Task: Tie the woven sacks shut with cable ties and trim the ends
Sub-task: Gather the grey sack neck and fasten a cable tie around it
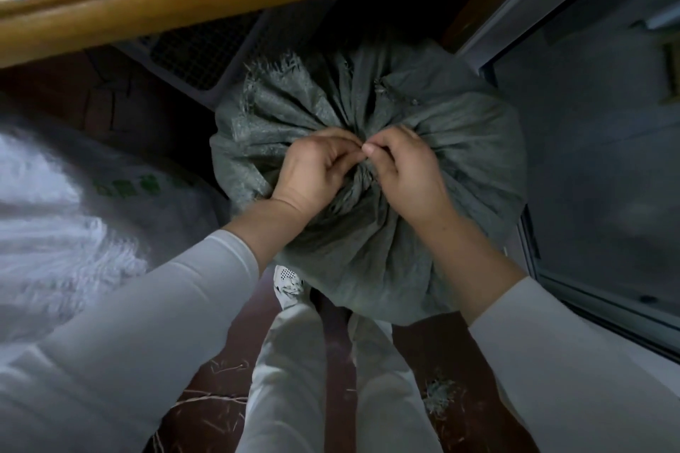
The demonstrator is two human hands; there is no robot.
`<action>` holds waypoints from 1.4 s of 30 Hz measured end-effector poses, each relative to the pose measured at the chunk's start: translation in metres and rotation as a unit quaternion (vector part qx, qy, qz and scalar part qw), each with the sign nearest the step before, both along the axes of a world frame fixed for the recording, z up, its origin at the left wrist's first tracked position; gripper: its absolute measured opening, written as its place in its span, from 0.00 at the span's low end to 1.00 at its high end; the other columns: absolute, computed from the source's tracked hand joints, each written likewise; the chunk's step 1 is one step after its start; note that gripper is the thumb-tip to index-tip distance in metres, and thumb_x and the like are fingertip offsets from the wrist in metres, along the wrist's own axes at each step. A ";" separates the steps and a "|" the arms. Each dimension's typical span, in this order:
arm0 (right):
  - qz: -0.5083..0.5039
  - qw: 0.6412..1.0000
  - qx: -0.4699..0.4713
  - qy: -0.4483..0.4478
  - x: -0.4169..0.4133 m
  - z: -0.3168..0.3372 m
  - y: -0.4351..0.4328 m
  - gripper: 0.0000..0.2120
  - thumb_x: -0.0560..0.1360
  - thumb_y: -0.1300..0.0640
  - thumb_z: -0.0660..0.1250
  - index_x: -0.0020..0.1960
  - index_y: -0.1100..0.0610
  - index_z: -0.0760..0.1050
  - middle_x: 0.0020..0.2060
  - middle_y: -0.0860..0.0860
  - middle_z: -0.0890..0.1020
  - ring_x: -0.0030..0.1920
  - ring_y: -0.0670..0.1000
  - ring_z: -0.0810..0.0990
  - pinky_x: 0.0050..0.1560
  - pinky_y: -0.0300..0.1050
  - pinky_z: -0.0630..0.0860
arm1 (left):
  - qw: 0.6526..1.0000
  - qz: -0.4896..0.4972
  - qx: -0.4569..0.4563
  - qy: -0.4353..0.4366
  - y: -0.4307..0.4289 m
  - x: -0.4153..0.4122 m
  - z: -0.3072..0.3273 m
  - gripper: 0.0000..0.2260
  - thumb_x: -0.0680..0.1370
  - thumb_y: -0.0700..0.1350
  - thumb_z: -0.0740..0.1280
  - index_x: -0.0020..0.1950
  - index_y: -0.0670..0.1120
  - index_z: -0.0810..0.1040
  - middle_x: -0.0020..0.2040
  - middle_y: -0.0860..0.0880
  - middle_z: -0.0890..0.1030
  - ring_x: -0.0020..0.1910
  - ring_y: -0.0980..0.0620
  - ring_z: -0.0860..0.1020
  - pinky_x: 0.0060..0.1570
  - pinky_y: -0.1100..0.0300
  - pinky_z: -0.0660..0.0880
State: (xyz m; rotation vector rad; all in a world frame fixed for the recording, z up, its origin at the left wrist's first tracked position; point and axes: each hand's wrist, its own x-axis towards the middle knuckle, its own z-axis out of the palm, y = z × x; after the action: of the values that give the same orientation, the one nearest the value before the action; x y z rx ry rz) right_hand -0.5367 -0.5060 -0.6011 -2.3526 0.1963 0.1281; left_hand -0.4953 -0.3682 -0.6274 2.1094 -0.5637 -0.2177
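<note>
Fingers of left hand (312, 173) and right hand (408, 178) curl and pinch the gathered neck of the grey-green woven sack (368, 261), which stands on the floor by the person's legs. Green print on the neighbouring white sack (66, 217) is too blurred to read.

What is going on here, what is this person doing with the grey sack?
A person stands over the grey sack, whose mouth is gathered into a bunch at the middle. The left hand and the right hand both pinch this gathered neck, with their fingertips almost meeting. No cable tie can be made out; the fingers may hide one. A white sack lies to the left, and loose fibres lie on the floor.
</note>
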 end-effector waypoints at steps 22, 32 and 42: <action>-0.081 0.958 0.265 0.071 0.014 -0.012 -0.007 0.05 0.72 0.69 0.68 0.48 0.67 0.80 0.25 0.40 0.78 0.24 0.34 0.74 0.28 0.25 0.67 | 0.989 0.088 -0.030 0.117 -0.007 -0.003 -0.006 0.14 0.73 0.47 0.67 0.41 0.35 0.84 0.42 0.45 0.83 0.43 0.53 0.79 0.45 0.62 0.75; -0.041 0.960 0.268 0.074 0.018 -0.007 -0.013 0.13 0.72 0.68 0.69 0.55 0.58 0.79 0.34 0.44 0.77 0.21 0.41 0.69 0.23 0.31 0.66 | 0.988 0.092 -0.026 0.119 -0.008 -0.002 -0.005 0.15 0.72 0.48 0.67 0.43 0.36 0.84 0.42 0.47 0.82 0.44 0.54 0.79 0.48 0.64 0.74; -0.102 0.962 0.202 0.150 0.016 -0.001 -0.011 0.06 0.71 0.66 0.70 0.40 0.56 0.79 0.31 0.49 0.79 0.27 0.44 0.78 0.28 0.40 0.76 | 0.975 0.133 -0.024 0.178 -0.010 -0.003 -0.004 0.06 0.73 0.38 0.71 0.42 0.35 0.84 0.43 0.51 0.79 0.41 0.61 0.78 0.52 0.62 0.74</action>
State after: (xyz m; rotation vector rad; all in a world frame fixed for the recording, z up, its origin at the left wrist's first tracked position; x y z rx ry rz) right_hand -0.5212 -0.5175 -0.6021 -1.8850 0.5097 0.3872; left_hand -0.4988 -0.3781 -0.6316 2.0097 -0.0729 -0.4127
